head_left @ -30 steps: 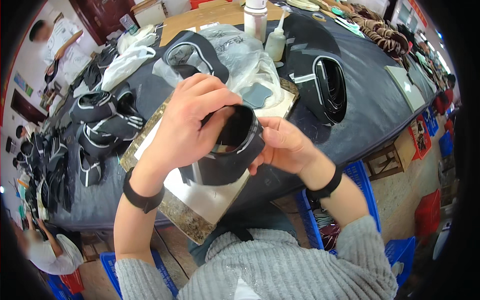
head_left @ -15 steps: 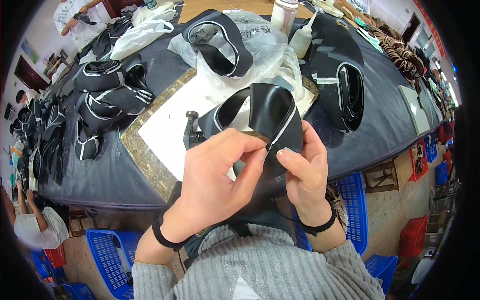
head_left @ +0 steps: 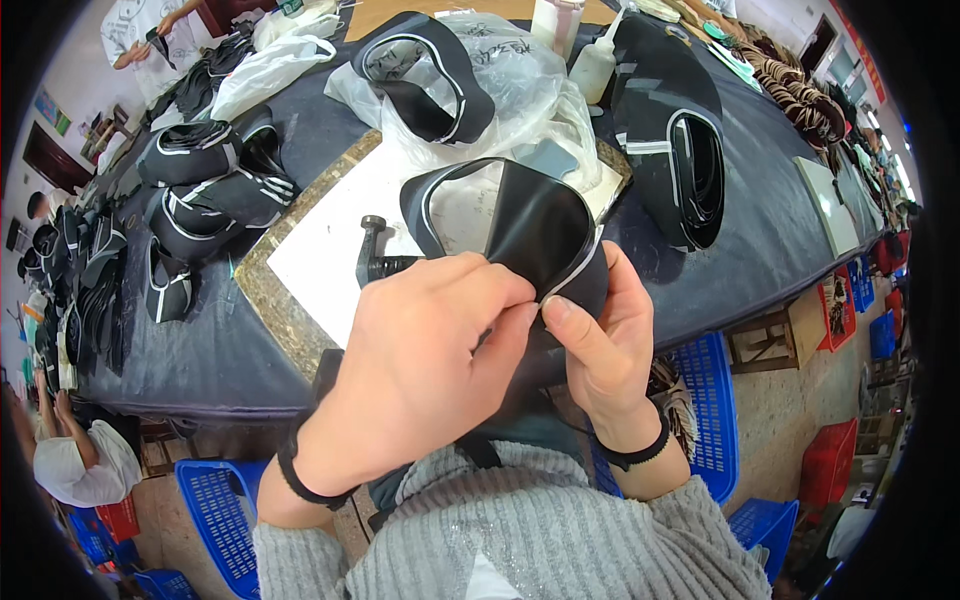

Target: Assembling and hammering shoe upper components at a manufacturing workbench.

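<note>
A black shoe upper (head_left: 540,215), smooth and leathery with white tape along its edge, is held up over a white board (head_left: 310,265). My left hand (head_left: 430,350) pinches its near edge between thumb and forefinger. My right hand (head_left: 612,345) grips the right side, thumb pressed on the white tape and fingers behind. The two thumb tips nearly meet at the edge. Whatever lies between the left fingertips is hidden. Left of the upper, a dark metal tool with a round head (head_left: 372,245) rests on the board.
A stone slab (head_left: 262,290) lies under the board. Beyond are another black upper (head_left: 475,95) on a clear plastic bag (head_left: 535,85) and a squeeze bottle (head_left: 597,65). Stacked uppers stand left (head_left: 205,205) and right (head_left: 695,185). Blue baskets (head_left: 215,520) flank me below the table edge.
The upper has tilted and its loop stands wider open. My right thumb has slid slightly left along the taped edge. The left hand has shifted a little, still pinching there.
</note>
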`<state>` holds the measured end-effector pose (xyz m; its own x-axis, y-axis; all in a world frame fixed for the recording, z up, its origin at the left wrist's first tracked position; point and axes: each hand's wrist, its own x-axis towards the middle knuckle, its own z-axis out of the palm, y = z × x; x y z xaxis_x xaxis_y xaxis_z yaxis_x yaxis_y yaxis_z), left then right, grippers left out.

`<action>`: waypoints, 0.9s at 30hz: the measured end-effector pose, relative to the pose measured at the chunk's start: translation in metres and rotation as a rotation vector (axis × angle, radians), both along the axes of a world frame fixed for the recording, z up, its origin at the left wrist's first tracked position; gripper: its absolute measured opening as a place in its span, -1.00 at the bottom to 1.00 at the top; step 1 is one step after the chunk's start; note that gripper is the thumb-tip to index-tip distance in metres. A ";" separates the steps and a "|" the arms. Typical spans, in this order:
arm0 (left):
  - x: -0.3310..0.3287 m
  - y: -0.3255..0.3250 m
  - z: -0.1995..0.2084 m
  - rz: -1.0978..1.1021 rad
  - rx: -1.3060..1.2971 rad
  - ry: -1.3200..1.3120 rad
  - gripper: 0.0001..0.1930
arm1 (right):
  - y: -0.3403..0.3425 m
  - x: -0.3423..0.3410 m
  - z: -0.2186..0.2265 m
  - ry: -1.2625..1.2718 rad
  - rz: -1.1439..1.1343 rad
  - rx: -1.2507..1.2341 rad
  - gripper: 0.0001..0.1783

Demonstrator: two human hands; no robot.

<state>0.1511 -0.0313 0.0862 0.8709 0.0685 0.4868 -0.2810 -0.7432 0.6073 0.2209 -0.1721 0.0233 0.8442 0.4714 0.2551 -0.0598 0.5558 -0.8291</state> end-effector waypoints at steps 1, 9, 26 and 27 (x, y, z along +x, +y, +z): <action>0.001 0.001 0.002 -0.018 -0.047 0.075 -0.92 | -0.002 0.001 -0.002 -0.050 0.008 -0.019 -0.70; 0.005 0.011 -0.011 -0.108 -0.383 0.180 -0.97 | -0.004 0.001 0.000 -0.067 0.050 -0.084 -0.69; 0.007 0.000 -0.027 -0.062 -0.555 0.147 -0.93 | 0.003 0.001 -0.001 0.130 0.063 -0.012 -0.71; 0.009 0.006 -0.022 -0.084 -0.799 0.333 -0.93 | 0.003 0.002 -0.002 0.130 0.061 -0.011 -0.71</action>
<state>0.1599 -0.0249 0.0644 0.9768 0.2106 0.0394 -0.0308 -0.0440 0.9986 0.2228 -0.1696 0.0209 0.8394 0.5253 0.1397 -0.2008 0.5386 -0.8183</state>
